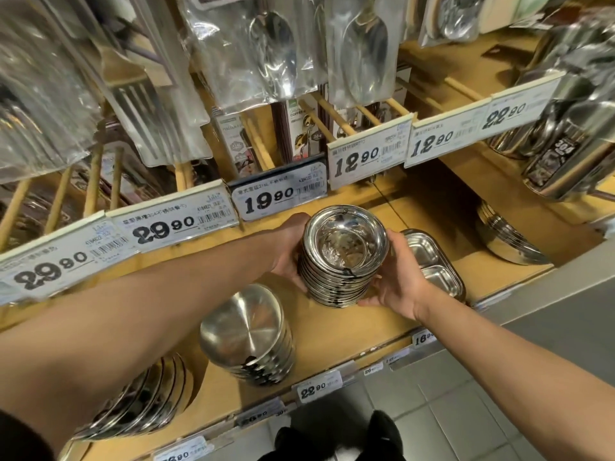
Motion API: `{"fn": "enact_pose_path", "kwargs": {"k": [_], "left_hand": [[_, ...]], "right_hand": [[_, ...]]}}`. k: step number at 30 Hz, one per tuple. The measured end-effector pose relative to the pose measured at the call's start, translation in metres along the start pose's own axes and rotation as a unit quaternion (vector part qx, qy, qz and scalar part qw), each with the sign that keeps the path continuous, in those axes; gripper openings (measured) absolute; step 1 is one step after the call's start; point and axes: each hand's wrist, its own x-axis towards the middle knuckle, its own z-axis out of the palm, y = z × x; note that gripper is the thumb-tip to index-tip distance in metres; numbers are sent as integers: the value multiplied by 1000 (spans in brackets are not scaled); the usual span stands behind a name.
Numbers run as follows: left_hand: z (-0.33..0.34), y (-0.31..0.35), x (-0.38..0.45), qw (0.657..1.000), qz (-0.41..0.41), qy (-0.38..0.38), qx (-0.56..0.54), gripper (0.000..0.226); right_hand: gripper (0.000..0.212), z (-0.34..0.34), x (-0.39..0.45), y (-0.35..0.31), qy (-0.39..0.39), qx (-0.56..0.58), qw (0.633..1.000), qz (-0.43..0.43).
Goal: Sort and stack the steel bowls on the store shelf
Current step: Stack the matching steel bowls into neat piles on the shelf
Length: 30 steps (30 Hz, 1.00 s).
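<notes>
Head view: both hands clasp a tall stack of small shiny steel bowls (342, 257) over the wooden store shelf (332, 331), left hand (288, 252) curled round its left side, right hand (396, 277) round its right. Second brushed steel bowl stack (248, 344) stands nearer left; divided steel tray (432, 261) just right.

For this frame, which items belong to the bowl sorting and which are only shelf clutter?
Job: held stack of small bowls, left hand, right hand, stack of larger bowls.
Clutter: divided tray, bagged spoons, price tags.
</notes>
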Motion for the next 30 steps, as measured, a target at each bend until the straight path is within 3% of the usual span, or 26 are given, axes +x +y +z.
{"fn": "enact_pose_path", "kwargs": {"k": [3, 8, 13, 21, 30], "left_hand": [[8, 9, -8, 999, -33, 2, 44, 70], [38, 13, -28, 999, 6, 44, -12, 64], [73, 5, -24, 995, 18, 66, -76, 73], [83, -26, -31, 984, 34, 104, -138, 77], [95, -65, -41, 966, 56, 142, -208, 61]], "right_hand": [[65, -3, 1, -3, 1, -5, 1000, 2], [67, -21, -3, -21, 1, -30, 999, 13], [69, -39, -12, -44, 3, -59, 997, 48], [63, -40, -21, -43, -82, -44, 993, 74], [59, -47, -23, -31, -100, -102, 985, 98]]}}
